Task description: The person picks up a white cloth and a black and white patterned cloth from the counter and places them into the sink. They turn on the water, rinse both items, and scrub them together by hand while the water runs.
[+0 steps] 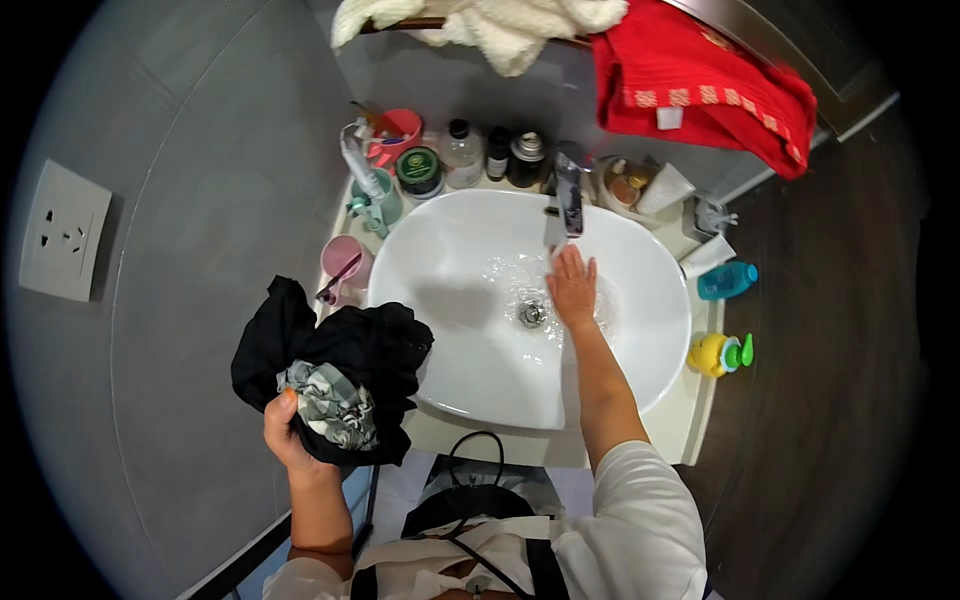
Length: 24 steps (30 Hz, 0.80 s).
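My left hand (287, 432) is closed round a bundle of black cloth (375, 345), held up at the left of the sink. A grey-and-white checked cloth (335, 405) is bunched on top of it, near my thumb. Over the white oval sink (480, 400), my right hand (573, 285) reaches in with fingers stretched out and nothing in them. Its fingertips are just below the faucet (569, 195), where water runs. Splashing water surrounds the metal drain (531, 314).
Bottles and jars, such as a green-lidded jar (418, 172), line the counter behind the sink. A pink cup (347, 262) stands left; a blue bottle (727, 281) and yellow pump bottle (718, 354) stand right. A red towel (700, 85) and white towel (510, 30) hang above.
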Each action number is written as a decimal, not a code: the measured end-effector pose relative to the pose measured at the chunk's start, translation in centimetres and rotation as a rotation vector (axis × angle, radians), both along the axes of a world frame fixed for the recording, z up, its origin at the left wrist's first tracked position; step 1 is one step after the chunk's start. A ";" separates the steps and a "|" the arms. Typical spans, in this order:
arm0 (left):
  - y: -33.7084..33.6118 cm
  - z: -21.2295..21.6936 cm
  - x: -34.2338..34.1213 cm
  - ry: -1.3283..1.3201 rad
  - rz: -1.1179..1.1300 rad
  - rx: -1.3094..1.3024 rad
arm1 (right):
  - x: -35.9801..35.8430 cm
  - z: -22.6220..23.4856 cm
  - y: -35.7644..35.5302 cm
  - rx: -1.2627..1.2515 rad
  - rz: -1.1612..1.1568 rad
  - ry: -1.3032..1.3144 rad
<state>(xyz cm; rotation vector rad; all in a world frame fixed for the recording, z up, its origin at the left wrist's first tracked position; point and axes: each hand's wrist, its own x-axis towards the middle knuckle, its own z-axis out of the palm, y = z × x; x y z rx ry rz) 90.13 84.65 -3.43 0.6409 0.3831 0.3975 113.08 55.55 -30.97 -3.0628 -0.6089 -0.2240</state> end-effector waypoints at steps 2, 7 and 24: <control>0.5 -0.8 -0.2 0.029 0.071 0.005 | -0.1 -1.7 1.7 0.029 -0.093 -0.064; 2.2 -3.1 -1.1 0.075 0.105 -0.003 | 1.2 -2.3 7.7 0.043 0.433 0.030; 3.3 -2.4 -1.8 0.007 0.133 0.048 | -5.0 -0.7 26.2 0.616 0.316 0.231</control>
